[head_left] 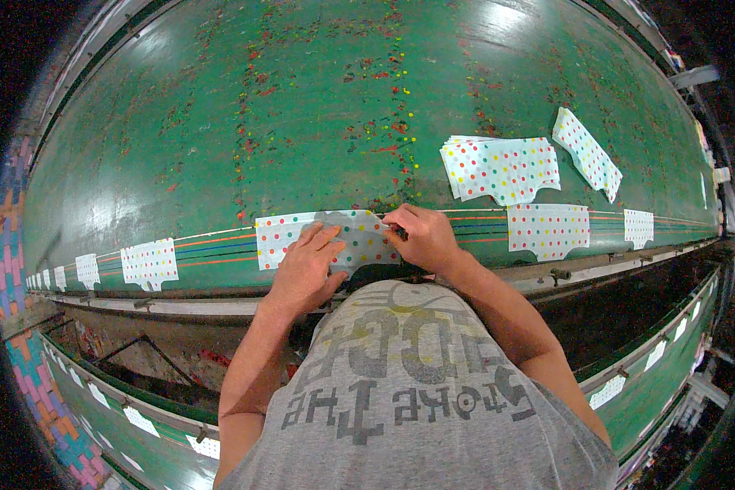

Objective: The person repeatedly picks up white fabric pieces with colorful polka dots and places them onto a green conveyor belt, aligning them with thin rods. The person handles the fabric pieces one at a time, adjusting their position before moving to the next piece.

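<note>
A white cut cloth piece [273, 235] with red, yellow and green dots lies along the near edge of the green table, partly in my shadow. My left hand [309, 265] rests on its middle, fingers spread and pressing lightly. At its right end, my right hand [423, 238] is closed, thumb and fingers pinching the upper corner; the fingertips are partly hidden. Beyond my right hand lies a fanned stack of similar dotted pieces [506, 167]. A second, slanted stack [586, 155] sits to the right of it.
Coloured lines run along the near side of the green table [327, 106], which has paint specks. More dotted pieces lie on these lines, one to the left [149, 263] and one to the right [549, 231]. A metal rail [204, 306] borders the table. Another green table [171, 457] with pieces stands behind me.
</note>
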`<state>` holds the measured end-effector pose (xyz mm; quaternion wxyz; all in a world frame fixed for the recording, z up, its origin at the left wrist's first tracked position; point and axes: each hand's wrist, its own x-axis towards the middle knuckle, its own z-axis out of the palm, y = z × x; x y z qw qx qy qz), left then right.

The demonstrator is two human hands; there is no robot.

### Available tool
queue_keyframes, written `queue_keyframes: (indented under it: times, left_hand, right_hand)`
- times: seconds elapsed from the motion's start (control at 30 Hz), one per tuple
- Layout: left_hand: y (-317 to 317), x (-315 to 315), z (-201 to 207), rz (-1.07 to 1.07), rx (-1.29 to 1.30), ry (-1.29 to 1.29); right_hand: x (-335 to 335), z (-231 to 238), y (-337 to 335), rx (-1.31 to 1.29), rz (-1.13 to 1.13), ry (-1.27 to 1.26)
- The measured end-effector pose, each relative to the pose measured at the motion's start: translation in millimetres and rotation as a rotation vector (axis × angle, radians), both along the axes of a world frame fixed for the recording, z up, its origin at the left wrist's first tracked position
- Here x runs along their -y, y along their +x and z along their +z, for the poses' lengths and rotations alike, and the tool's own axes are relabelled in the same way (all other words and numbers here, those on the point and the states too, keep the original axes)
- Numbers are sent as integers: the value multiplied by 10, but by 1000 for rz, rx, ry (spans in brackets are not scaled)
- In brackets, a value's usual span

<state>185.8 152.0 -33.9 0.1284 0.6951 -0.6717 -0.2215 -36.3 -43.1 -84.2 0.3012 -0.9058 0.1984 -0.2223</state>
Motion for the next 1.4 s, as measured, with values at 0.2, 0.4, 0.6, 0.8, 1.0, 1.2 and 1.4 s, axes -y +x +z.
queue_keyframes:
  times: [0.2,0.4,0.6,0.8,1.0,1.2,1.4]
  left_hand:
    - [5,5,-9,13,1,17]
    - [1,23,8,14,-10,43]
    - [-35,6,30,37,12,29]
    - [-16,1,-14,11,22,9]
    - [-17,-52,-10,0,32,-26]
    - [39,-149,-28,54,-66,-125]
    - [103,-245,-90,125,-155,-147]
  right_hand:
    - [-6,-58,2,27,-106,87]
    - [66,-83,66,-53,-204,86]
    - [57,-22,83,-72,-230,131]
    - [-20,142,29,-111,-87,-124]
    - [-44,172,73,-270,-51,-136]
    - [-51,136,78,-287,-73,-86]
    - [-28,126,64,-204,-63,-86]
